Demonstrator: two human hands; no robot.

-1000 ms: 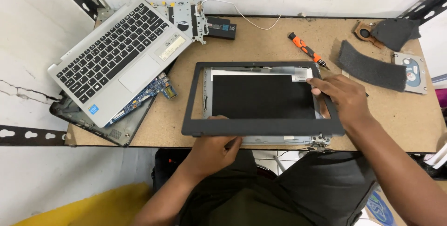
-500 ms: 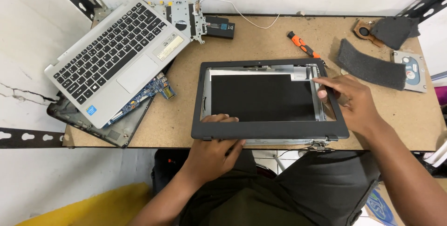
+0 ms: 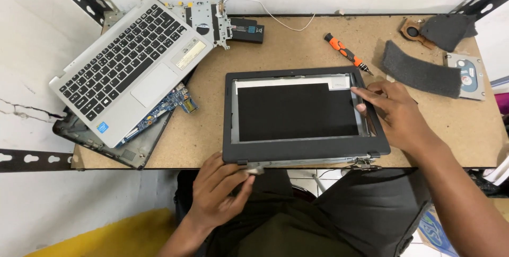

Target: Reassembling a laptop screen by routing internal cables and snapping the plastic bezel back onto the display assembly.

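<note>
Head view: screen laid flat on desk, overhanging near edge. Bezel pinched at right side by right hand; hinge corner steadied by left hand, grip closed on it.

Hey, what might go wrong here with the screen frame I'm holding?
1. The screen assembly overhangs the table edge; with only the left hand under its bottom edge, it may slip off.
2. The right hand presses at the bezel's right side; the thin frame might crack.
3. The screwdriver lies close by and could get knocked.
</note>
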